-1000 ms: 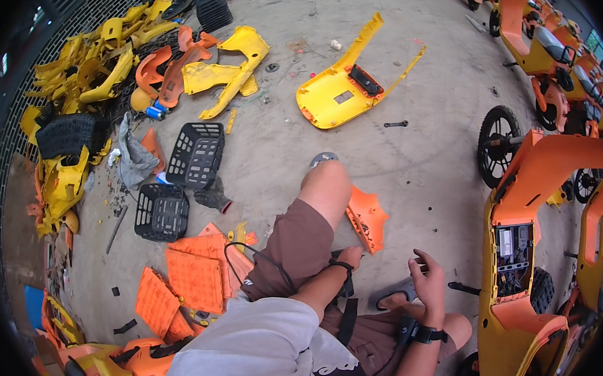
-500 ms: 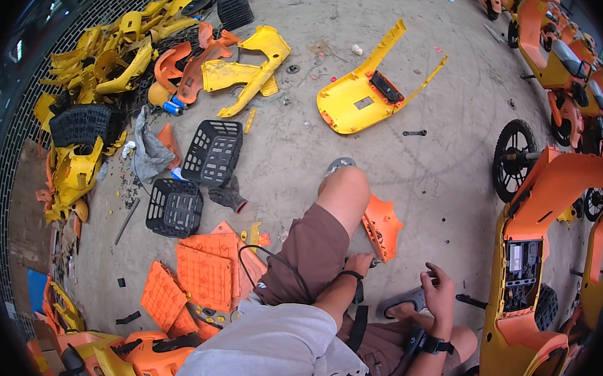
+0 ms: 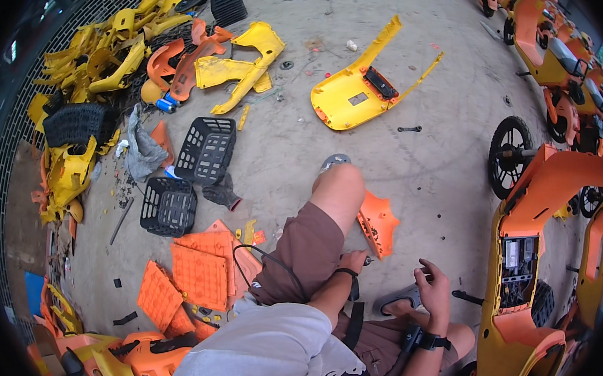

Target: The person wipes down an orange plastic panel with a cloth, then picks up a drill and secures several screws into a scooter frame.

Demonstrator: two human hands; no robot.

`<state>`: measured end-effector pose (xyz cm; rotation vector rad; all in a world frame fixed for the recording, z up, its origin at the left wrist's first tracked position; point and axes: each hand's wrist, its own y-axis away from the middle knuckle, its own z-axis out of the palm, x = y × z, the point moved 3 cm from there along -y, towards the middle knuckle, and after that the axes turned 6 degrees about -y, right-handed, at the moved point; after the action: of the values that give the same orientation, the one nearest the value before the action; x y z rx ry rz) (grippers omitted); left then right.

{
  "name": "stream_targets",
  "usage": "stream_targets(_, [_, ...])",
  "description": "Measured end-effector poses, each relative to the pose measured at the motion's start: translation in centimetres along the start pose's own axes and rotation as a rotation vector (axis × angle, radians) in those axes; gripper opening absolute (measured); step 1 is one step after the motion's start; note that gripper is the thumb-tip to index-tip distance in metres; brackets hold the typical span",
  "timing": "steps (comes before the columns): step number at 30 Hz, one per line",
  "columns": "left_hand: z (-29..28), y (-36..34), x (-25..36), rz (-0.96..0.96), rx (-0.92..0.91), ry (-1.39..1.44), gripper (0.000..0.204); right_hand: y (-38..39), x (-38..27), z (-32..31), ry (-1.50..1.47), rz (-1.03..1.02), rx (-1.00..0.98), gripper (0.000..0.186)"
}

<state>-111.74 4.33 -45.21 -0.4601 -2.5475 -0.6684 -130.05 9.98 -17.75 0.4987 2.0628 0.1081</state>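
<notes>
Concrete floor (image 3: 294,188) in a big workshop-type space, brick wall (image 3: 6,139) off to the far L. Next to that, a heap of yellow body panels (image 3: 100,59), prob dumped there to stay out of the way. Over on the R, a row of orange/yellow scooters, incl. a close one (image 3: 529,324) w/ an uncovered compartment and visible wiring (image 3: 520,286).

L hand (image 3: 352,260): curled round a small dark tool (image 3: 367,261), only the tip poking out, so can't tell what kind. Held low by the bent knee (image 3: 345,188), maybe for a steadier wrist. R hand (image 3: 432,287): nothing in it AFAICT, fingers loose and half bent, raised near the sandal (image 3: 407,294), prob w/ no load to carry.

Orange molded piece (image 3: 379,224): on the floor beside the knee, just past the L hand, prob that close for easy reach. Touching the tool tip or not? Can't say from this angle.

Further L, flat orange panels (image 3: 200,270), overlapping, likely to save space. Beyond those, two black baskets (image 3: 208,149) side by side, w/ a dark glove (image 3: 222,192) right up close. Up front, a yellow shell (image 3: 341,101), looks inside-up, maybe sits flatter that way, plus a wrench (image 3: 409,129) nearby.
</notes>
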Motion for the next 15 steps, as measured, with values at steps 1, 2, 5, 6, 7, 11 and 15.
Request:
stream_targets(1, [0.01,0.07,-0.38,-0.004,0.004,0.017,0.033,0.02,-0.04,0.08,0.003,-0.003,0.004,0.033])
stream_targets(2, [-0.03,-0.09,-0.38,0.001,0.009,0.036,0.034,-0.03,0.20,0.06,0.001,-0.007,0.003,0.032])
stream_targets(5, [-0.15,0.27,-0.26,0.046,0.030,0.011,0.033,-0.09,0.77,-0.08,0.000,-0.009,0.005,0.032])
stream_targets(6, [-0.28,0.39,-0.07,0.067,0.038,-0.011,0.032,-0.13,0.68,-0.20,0.005,-0.005,0.007,0.032])
stream_targets(7, [-0.24,0.26,0.15,0.060,-0.019,-0.047,0.030,-0.07,0.66,-0.30,0.010,-0.001,0.008,0.032])
stream_targets(11, [-0.51,0.16,-0.18,0.008,-0.060,-0.033,0.028,-0.02,0.47,-0.48,0.043,-0.034,0.023,0.033])
stream_targets(15, [-0.46,0.31,-0.53,-0.034,-0.096,0.040,0.027,0.12,0.38,-0.52,0.036,-0.030,0.012,0.034])
